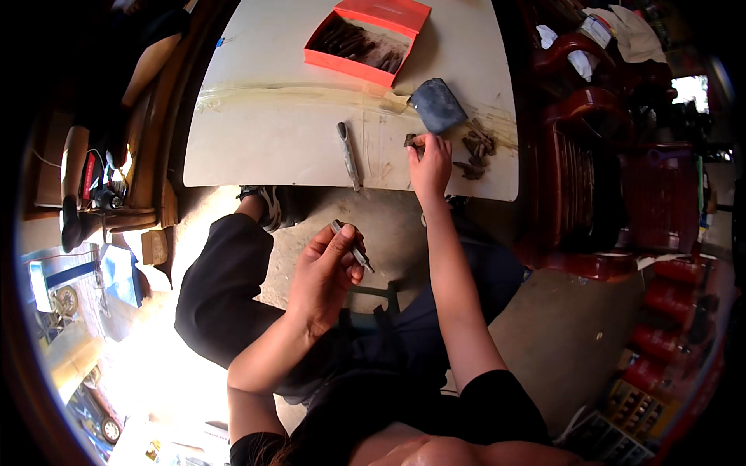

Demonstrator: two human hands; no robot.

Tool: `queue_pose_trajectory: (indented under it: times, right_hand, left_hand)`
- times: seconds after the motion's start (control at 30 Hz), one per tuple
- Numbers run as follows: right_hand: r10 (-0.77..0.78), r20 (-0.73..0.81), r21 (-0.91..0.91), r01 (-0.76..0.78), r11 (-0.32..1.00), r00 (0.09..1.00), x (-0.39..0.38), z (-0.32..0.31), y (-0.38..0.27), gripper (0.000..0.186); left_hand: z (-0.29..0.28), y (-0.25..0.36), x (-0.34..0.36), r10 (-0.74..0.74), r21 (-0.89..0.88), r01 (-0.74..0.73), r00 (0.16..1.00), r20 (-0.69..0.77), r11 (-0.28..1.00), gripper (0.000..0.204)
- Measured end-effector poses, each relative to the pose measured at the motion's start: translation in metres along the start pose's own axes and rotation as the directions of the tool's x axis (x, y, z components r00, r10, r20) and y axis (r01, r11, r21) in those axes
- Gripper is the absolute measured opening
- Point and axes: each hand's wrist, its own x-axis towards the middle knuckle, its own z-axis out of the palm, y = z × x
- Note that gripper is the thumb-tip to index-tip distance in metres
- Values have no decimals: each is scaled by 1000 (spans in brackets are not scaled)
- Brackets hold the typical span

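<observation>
My left hand point(322, 268) is raised over my lap, its fingers closed round a slim grey metal tool point(360, 255), pen-like with a narrow tip pointing down to the right. Stretched out to the near part of the table point(264, 147), my right hand point(432, 165) pinches a small dark brown piece point(409, 140) between thumb and fingers. Just right of that hand lies a loose pile of brown, wood-like chips point(479, 147). Beyond it sits a dark grey squarish block point(438, 106). A grey, long-handled tool point(347, 155) rests left of my right hand, near the table's edge.
An open red box point(350, 64) holding several dark brown sticks stands farther back on the table. Dark red carved wooden chairs point(590, 155) line the right side. At the left are wooden furniture point(148, 140) and another person's arm point(151, 70).
</observation>
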Motion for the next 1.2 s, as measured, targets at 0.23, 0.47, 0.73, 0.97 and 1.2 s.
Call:
queue_pose_trajectory:
  times: [0.23, 0.47, 0.73, 0.97, 1.2]
  right_hand:
    - [-67, 18, 156, 63, 986, 998, 0, -2, 9, 19]
    - [-143, -32, 56, 144, 988, 989, 32, 7, -24, 26]
    - [-116, 46, 68, 112, 991, 992, 48, 44, -27, 24]
    - [-21, -188, -8, 19, 1000, 982, 7, -7, 5, 20]
    - [-10, -50, -166, 2, 986, 999, 10, -25, 45, 23]
  left_hand:
    - [7, -11, 4, 0, 1, 0, 1000, 6, 1000, 13]
    - [4, -20, 10, -16, 16, 16, 1000, 13, 1000, 13]
    - [-7, -19, 17, 8, 24, -8, 1000, -3, 1000, 11]
    - [-7, -21, 12, 57, 26, -57, 998, 15, 998, 9]
    - [5, -33, 10, 96, 76, -107, 987, 132, 991, 12]
